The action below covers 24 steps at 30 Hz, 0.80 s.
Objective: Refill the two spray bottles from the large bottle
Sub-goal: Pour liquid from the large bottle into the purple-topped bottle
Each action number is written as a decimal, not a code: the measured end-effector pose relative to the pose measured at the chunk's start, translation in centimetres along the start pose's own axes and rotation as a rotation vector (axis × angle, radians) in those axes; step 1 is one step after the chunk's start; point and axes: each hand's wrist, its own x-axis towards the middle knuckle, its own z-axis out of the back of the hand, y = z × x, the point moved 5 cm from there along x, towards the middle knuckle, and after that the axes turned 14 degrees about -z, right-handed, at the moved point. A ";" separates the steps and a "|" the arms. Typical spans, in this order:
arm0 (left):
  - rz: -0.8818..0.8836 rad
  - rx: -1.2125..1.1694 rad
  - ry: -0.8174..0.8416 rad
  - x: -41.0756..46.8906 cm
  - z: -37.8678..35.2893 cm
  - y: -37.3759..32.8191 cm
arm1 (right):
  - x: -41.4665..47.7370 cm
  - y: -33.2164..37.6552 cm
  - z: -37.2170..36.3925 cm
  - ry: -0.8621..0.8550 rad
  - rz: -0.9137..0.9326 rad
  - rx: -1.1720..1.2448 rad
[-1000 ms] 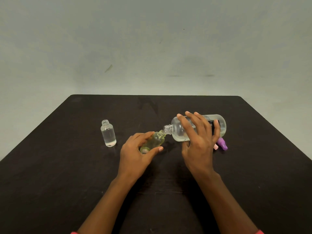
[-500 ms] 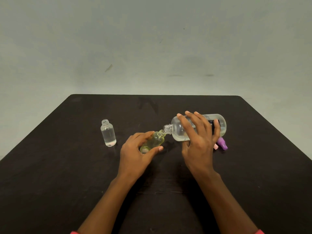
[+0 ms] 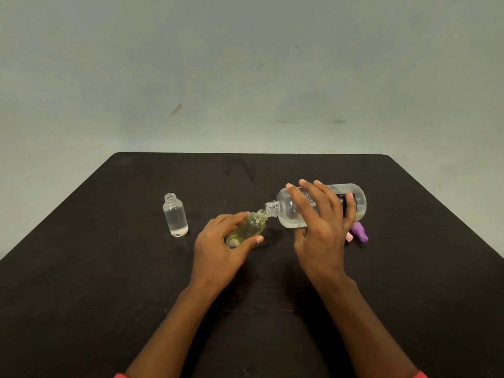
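head | left hand (image 3: 218,249) curled round the tilted yellowish spray bottle (image 3: 246,227), mouth to mouth with the large bottle (image 3: 289,214) — right hand (image 3: 321,230) grips it tipped, fingers spread on top | clear spray bottle (image 3: 176,218) upright, well apart on the left, free table around | purple cap (image 3: 360,233), pink cap (image 3: 349,237) just behind the right hand | pose same as before | black table (image 3: 109,268) — grey wall (image 3: 245,64)

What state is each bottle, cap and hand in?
Large clear plastic bottle: uncapped, tipped sideways, mouth at tinted bottle's mouth.
Small yellow-green tinted bottle: uncapped, tilted.
Small clear bottle: uncapped, upright, partly filled.
Purple spray cap: off, lying on black table.
Pink spray cap: off, lying beside it.
Left hand: grips tinted bottle.
Right hand: holds large bottle.
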 end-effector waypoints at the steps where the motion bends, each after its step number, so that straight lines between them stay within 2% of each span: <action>1: 0.001 0.000 0.000 0.0 0.0 0.0 | 0.0 0.0 0.0 -0.001 0.002 0.001; 24: 0.000 -0.019 0.001 0.0 0.0 0.0 | -0.1 0.0 -0.1 0.027 -0.008 0.014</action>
